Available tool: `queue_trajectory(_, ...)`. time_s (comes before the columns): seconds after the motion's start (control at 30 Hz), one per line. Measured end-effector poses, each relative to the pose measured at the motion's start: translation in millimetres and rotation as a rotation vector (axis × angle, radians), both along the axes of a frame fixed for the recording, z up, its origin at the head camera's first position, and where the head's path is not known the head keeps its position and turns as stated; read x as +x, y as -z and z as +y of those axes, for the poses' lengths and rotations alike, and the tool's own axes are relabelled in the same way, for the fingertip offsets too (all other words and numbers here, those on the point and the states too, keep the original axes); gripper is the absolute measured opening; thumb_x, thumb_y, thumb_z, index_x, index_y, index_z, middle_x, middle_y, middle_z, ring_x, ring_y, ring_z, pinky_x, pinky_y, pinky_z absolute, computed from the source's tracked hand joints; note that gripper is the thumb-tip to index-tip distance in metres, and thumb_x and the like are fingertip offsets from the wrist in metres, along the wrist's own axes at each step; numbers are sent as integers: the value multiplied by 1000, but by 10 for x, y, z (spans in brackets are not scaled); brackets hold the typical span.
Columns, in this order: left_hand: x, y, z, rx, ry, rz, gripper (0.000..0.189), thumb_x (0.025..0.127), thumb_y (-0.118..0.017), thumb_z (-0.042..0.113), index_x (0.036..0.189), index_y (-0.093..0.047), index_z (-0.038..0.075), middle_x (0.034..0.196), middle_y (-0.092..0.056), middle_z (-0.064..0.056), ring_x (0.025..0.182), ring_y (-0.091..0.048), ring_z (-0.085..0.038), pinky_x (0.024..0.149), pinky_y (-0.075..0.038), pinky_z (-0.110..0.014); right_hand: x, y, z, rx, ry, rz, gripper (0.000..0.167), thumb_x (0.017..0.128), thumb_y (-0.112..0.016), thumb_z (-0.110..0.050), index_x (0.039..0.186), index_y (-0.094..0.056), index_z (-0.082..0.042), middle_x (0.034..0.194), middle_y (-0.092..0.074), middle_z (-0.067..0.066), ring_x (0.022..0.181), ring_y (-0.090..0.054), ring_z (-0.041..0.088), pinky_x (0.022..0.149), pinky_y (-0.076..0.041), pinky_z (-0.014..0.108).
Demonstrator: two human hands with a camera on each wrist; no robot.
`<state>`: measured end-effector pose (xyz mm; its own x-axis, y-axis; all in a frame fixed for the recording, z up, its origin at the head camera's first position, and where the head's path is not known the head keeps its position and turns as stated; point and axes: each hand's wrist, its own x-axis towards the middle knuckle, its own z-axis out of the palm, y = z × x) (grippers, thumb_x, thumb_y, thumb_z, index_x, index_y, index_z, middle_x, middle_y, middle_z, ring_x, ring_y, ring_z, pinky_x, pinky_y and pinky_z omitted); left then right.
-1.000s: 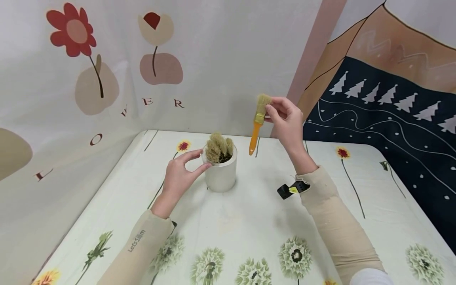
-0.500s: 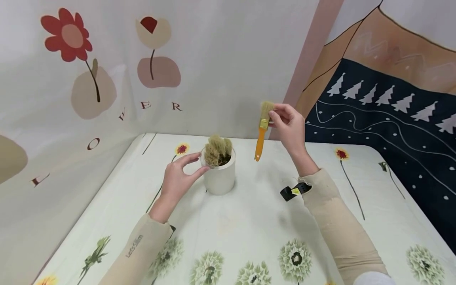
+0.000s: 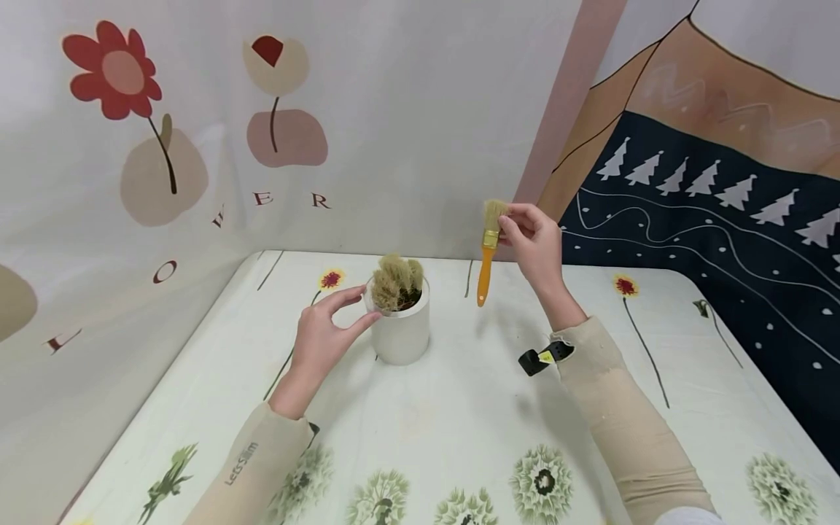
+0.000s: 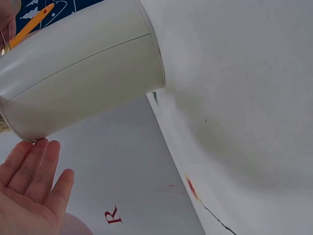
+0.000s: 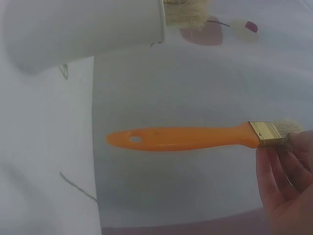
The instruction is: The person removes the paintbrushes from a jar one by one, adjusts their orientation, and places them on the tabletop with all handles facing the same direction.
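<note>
A round white pot [image 3: 401, 339] stands upright on the table in the head view, with several beige bristly tufts [image 3: 396, 283] rising from its mouth. My left hand [image 3: 320, 343] is at its left side, thumb and fingertips touching the rim and the fingers spread. From the left wrist view, the fingers [image 4: 34, 174] look nearly straight against the pot's edge. To the right of the pot, my right hand [image 3: 534, 244] pinches a paintbrush [image 3: 485, 273] by its bristles, in the air above the table. Its orange handle [image 5: 181, 139] hangs down, below a gold metal ferrule [image 5: 265, 133].
The table is covered by a white flower-print cloth [image 3: 472, 408]. Behind it hangs a pale printed backdrop [image 3: 407, 131], with a dark panel of white trees [image 3: 695, 211] on the right. A black strap device [image 3: 545, 357] sits at my right wrist.
The paintbrush in my right hand has come slightly down and right, and its handle hangs nearer vertical. My left hand stays at the pot's rim while the head view shifts a little.
</note>
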<state>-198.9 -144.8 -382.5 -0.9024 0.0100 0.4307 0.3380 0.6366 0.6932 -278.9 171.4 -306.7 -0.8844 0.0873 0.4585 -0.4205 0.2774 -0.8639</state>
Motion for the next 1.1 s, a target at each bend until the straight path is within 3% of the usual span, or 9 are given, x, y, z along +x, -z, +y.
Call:
queue_trajectory(0.37,5,2,7,18,8,0,50,82,-83,31,127,-69,14,120,-73,-11,114,-68,-29,106,-46,-53,-38,172,53,26,39,-85,29,100,-62,-17,122,-65,1,116,-70,23,81,-67,-3,77,-58,16)
queue_trajectory(0.73,7,4,-5,10,1,13,50,81,-83,30,127,-70,14,119,-74,-12,113,-69,-29,103,-48,-52,-152,388,109,-17,19,-179,30,100,-62,-18,123,-63,1,118,-69,24,75,-66,-4,72,-57,14)
queue_trajectory(1.1,16,-9,-8,7,1,-6,51,82,-83,33,127,-69,15,119,-74,-11,113,-69,-28,103,-49,-52,-215,585,102,-48,26,-332,33,101,-59,-20,128,-61,-1,124,-67,25,76,-65,-5,73,-58,15)
